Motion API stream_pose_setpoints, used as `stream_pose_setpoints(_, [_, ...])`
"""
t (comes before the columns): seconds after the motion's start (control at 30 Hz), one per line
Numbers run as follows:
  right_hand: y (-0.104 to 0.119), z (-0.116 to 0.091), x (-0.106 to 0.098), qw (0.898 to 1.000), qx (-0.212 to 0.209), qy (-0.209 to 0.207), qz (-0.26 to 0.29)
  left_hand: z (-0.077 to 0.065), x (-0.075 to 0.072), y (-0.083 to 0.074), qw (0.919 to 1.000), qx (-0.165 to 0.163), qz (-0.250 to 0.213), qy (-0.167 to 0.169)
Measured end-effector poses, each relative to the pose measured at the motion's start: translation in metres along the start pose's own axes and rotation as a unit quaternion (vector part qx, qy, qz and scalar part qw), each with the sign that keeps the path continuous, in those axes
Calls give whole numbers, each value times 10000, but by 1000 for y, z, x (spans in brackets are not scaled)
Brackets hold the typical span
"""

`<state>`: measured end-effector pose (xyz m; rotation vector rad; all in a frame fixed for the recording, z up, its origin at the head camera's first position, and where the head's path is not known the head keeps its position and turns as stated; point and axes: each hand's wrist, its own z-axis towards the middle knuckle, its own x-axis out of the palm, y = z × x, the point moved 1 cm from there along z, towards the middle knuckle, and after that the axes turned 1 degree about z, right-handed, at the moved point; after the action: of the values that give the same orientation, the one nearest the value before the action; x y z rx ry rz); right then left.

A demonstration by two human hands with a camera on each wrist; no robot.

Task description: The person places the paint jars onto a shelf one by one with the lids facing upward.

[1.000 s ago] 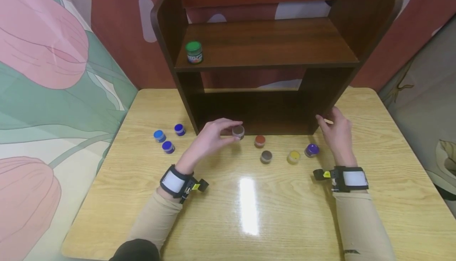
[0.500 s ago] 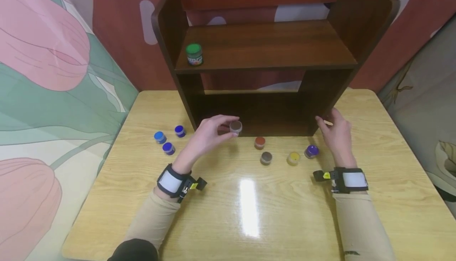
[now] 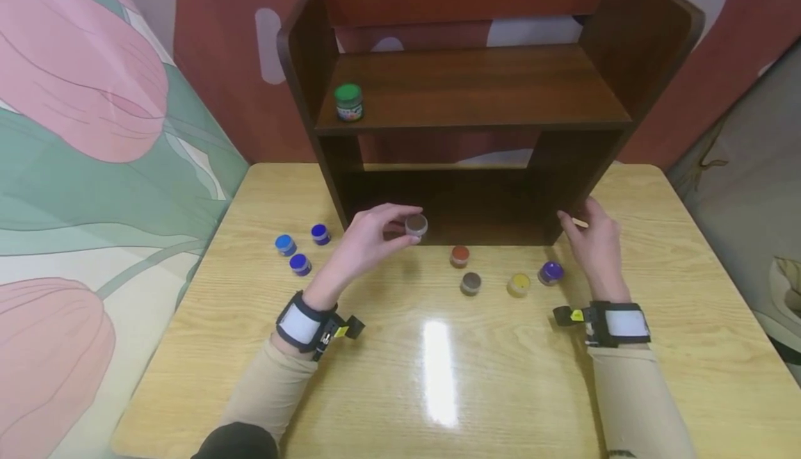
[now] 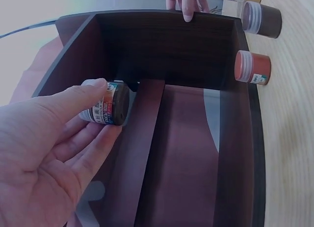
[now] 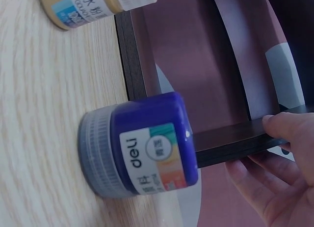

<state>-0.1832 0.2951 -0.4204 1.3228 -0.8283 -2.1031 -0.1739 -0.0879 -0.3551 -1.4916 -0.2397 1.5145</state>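
Observation:
My left hand pinches a small dark brown paint jar between thumb and fingers, in front of the lower bay of a dark wooden shelf. In the left wrist view, the jar shows a printed label and a nearly black body. At the shelf's right side, my right hand grips the front of the upright panel. Its thumb and fingers lie on opposite sides of that panel in the right wrist view. A purple paint jar stands close by on the table.
Red, grey-brown and yellow paint jars stand before the shelf. Three blue jars are grouped left of it. A green-lidded jar sits at the left end of the upper shelf board. Patterned cloth hangs behind and beside the table.
My left hand has raised the dark brown jar slightly toward the shelf's lower bay. My right hand keeps its grip on the panel. The head view has shifted a little.

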Motion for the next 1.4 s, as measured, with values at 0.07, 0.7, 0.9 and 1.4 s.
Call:
stream_pose_setpoints(0.07, [0, 0, 0, 10000, -14, -12, 1, 1, -1, -2, 9999, 75, -16, -68])
stream_pose_setpoints(0.7, [-3, 1, 2, 9999, -41, -66, -92, 2, -12, -16, 9984, 368, -60, -418])
stream_pose_setpoints(0.9, [-3, 2, 2, 9999, -32, -88, -77, 1, -15, -21, 9978, 416, 87, -515])
stream_pose_setpoints(1.4, [-5, 1, 2, 9999, -23, -82, -107, 3, -20, -28, 9958, 540, 107, -732])
